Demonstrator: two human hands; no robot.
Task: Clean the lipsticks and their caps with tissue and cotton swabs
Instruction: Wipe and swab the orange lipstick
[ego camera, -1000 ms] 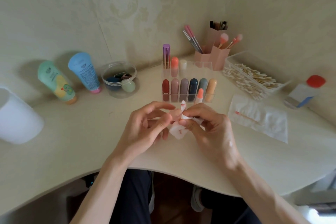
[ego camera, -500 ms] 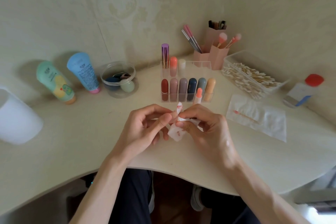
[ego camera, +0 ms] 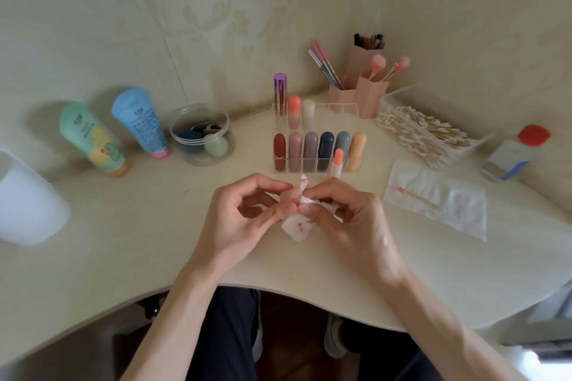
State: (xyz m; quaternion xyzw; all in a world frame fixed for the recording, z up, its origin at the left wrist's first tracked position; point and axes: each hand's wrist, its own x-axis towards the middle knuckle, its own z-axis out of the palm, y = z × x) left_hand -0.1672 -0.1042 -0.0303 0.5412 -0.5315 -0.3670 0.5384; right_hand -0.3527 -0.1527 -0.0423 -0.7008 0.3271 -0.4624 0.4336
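Hands barely moved since the last frame; only the tissue (ego camera: 296, 226) twisted slightly. Your left hand (ego camera: 244, 213) fingers curl and pinch a small pale pink piece (ego camera: 289, 195), centre frame above the table (ego camera: 123, 241). Your right hand (ego camera: 343, 216) fingers pinch the red-stained tissue against it. Uncapped lipstick (ego camera: 337, 161) stands just behind, in front of the organizer (ego camera: 339, 111).

I have free passage over the counter (ego camera: 139, 241) along its near edge and left middle; the lipstick rack (ego camera: 340, 111), swab box (ego camera: 397, 96) and tissue sheet (ego camera: 461, 207) crowd its back right corner.
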